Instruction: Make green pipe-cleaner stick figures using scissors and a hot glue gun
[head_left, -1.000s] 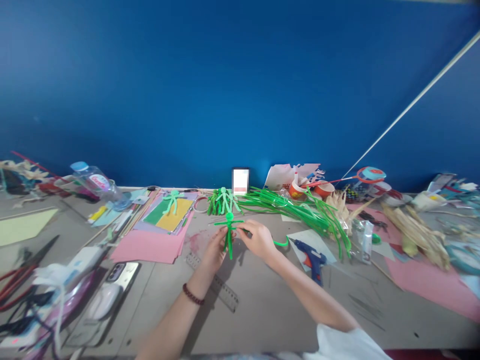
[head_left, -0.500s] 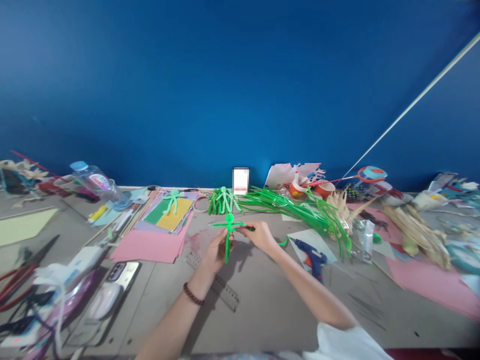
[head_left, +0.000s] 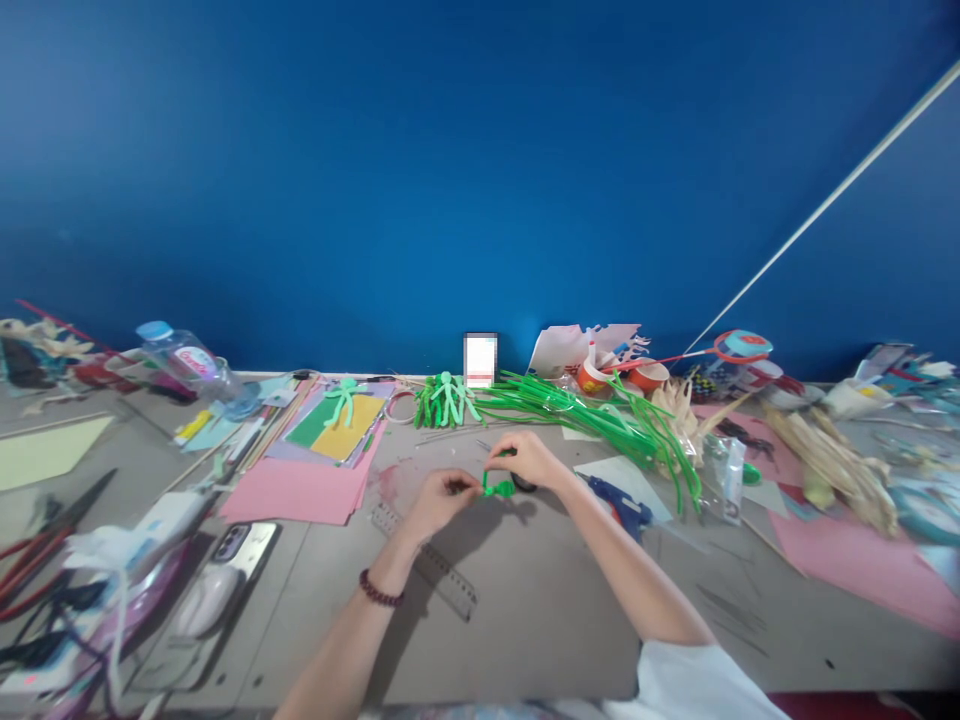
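A small bright green pipe-cleaner figure (head_left: 499, 489) is between my hands above the middle of the table. My left hand (head_left: 444, 497) pinches one end of it from the left. From above and to the right, my right hand (head_left: 525, 458) grips a green limb that stands upright. The figure's shape is partly hidden and foreshortened. A dark ring-shaped thing (head_left: 525, 484) shows just under my right hand; its kind is unclear. Behind my hands lie several finished-looking green pipe-cleaner figures (head_left: 450, 400) and a long bundle of green pipe cleaners (head_left: 592, 420).
A clear ruler (head_left: 448, 580) lies under my left forearm. A blue glue gun (head_left: 622, 503) rests on paper at right. To the left are pink paper sheets (head_left: 292, 490), a phone (head_left: 240, 550), a bottle (head_left: 196, 365) and large red-handled scissors (head_left: 56, 535). A small screen (head_left: 481, 361) stands against the wall.
The green figure has gone from upright, facing me, to tipped over and turned to the right. My right hand has risen slightly over it, and my left hand has shifted its grip.
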